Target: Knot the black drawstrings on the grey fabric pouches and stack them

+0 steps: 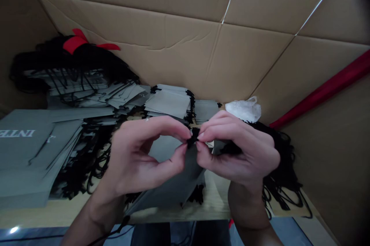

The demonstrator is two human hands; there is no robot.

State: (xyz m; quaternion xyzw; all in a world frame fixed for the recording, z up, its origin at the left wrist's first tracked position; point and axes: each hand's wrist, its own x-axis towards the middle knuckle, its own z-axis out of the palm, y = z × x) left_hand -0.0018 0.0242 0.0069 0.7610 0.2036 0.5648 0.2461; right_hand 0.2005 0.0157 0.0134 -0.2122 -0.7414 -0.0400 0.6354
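Observation:
Both my hands meet near the middle of the view, over the table. Between them is a small bit of black cord, bunched like a knot. My left hand pinches its left side between thumb and forefinger. On the other side, the thumb and fingertips of my right hand are closed on the same cord. A grey sheet hangs below the cord, tilted and partly covered by my left hand. More black cord ends show beneath its right edge.
Grey printed pieces with black cords are stacked at left. Smaller stacks stand behind my hands. A black cord bundle with a red tie, a white plastic bag and loose black cords lie around. Cardboard walls enclose the table.

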